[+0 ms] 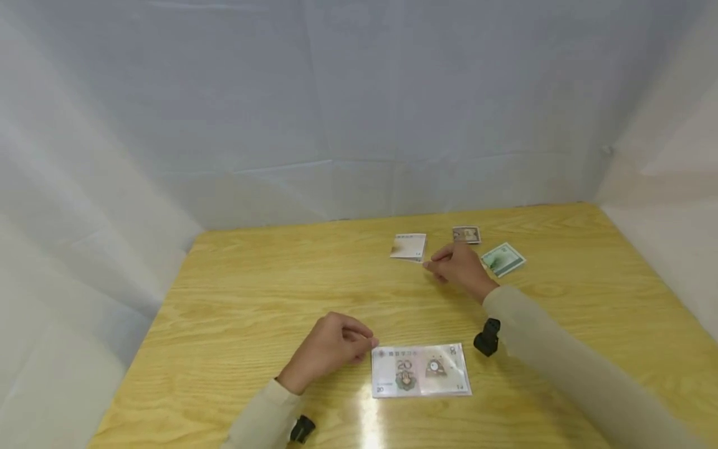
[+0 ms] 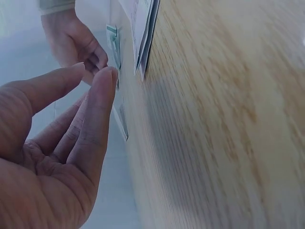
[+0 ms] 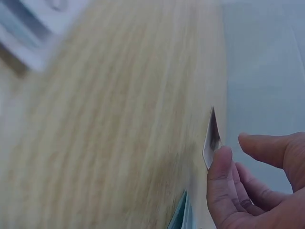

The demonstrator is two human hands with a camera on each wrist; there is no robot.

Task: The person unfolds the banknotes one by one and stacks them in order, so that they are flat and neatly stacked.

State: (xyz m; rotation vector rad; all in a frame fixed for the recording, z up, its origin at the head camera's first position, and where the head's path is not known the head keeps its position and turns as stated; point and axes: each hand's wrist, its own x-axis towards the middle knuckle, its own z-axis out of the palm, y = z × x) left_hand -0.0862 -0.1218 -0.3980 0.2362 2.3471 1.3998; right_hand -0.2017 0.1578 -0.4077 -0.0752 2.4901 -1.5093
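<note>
In the head view my left hand (image 1: 331, 346) hovers at the upper left corner of a long banknote marked 20 (image 1: 415, 383). The left wrist view shows its thumb and fingers apart, with nothing between them. Farther back, my right hand (image 1: 461, 269) reaches over the table, fingertips close to the lower right corner of a folded white note (image 1: 409, 245). In the right wrist view a gap separates thumb and fingers, and the folded note (image 3: 209, 140) stands partly raised just past the fingertips.
A small folded brown note (image 1: 467, 234) lies behind my right hand. To its right is a folded green note (image 1: 507, 257), partly covered by the hand. The wooden table (image 1: 252, 299) meets white sheeting (image 1: 359, 112) at the back and sides.
</note>
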